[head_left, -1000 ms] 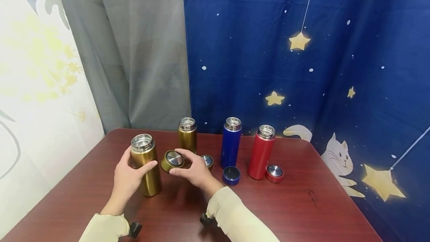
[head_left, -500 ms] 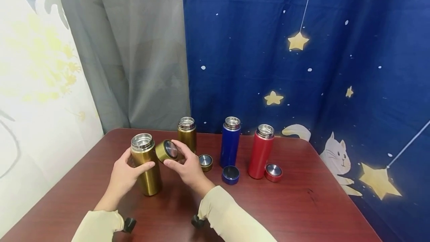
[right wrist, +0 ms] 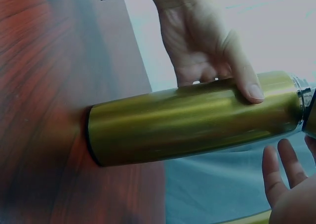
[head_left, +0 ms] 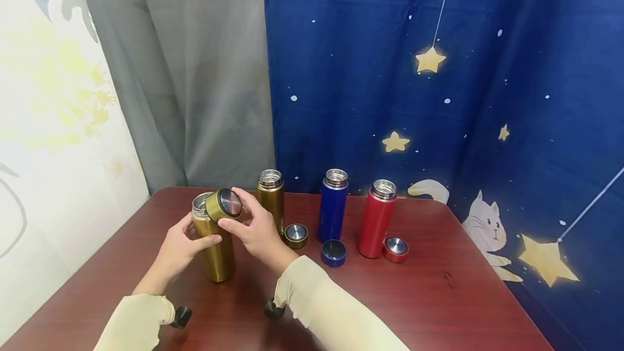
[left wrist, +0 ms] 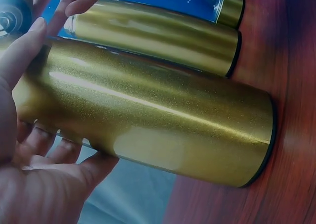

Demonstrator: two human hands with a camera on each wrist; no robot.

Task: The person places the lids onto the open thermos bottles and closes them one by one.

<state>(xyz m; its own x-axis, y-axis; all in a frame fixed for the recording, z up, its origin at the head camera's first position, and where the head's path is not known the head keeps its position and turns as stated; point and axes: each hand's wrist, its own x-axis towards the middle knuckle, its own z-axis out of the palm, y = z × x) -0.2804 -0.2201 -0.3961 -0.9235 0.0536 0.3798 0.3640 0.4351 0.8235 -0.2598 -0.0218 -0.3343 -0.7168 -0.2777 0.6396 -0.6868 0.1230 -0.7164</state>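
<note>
A gold vacuum flask (head_left: 218,256) stands upright at the left of the table, its steel neck uncovered. My left hand (head_left: 176,248) grips its upper body, thumb across the front and fingers behind, as the left wrist view (left wrist: 148,110) also shows. Between thumb and fingers my right hand (head_left: 258,232) holds a gold lid (head_left: 218,207) with a dark shiny top. The lid is tilted, right at the flask's mouth, and overlaps its right side in the head view. In the right wrist view only an edge of the lid (right wrist: 311,120) shows beside the neck.
Behind stands a second uncapped gold flask (head_left: 271,199) with its lid (head_left: 296,235) on the table (head_left: 414,307). To the right are an uncapped blue flask (head_left: 333,210) with a blue lid (head_left: 333,253) and an uncapped red flask (head_left: 377,223) with a red lid (head_left: 396,249). Curtains (head_left: 341,69) hang behind.
My right hand has carried the gold lid left and up to the flask's mouth, tipping it on the way. The left hand keeps its grip, and the flask stays in place.
</note>
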